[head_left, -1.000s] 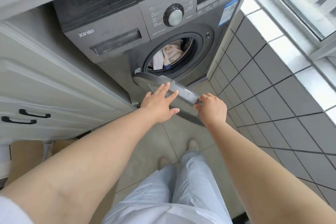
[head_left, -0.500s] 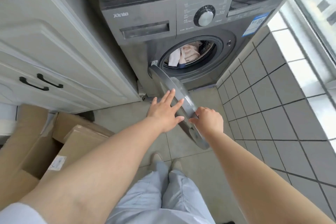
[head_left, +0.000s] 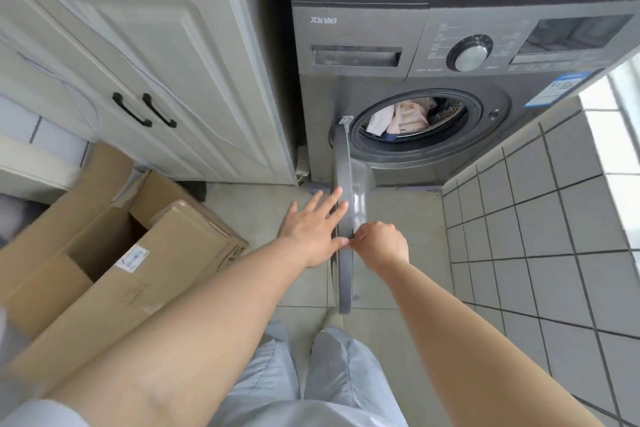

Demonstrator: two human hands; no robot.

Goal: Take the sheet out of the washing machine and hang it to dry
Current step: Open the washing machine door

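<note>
A tiled laundry corner holds a grey washing machine (head_left: 450, 55) at one o'clock, its door (head_left: 343, 218) swung wide toward the person. The left hand (head_left: 313, 229) lies flat, fingers straight, against the door's outer face while the right hand (head_left: 381, 244) pinches its rim. The sheet (head_left: 405, 116) sits bunched inside the drum, with cardboard boxes (head_left: 114, 263) at nine o'clock.

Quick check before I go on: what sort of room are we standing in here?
Most likely a home laundry corner or utility balcony: a front-loading washing machine with its door swung open sits beside white cabinets, with a tiled wall and cardboard boxes on the floor.
</note>
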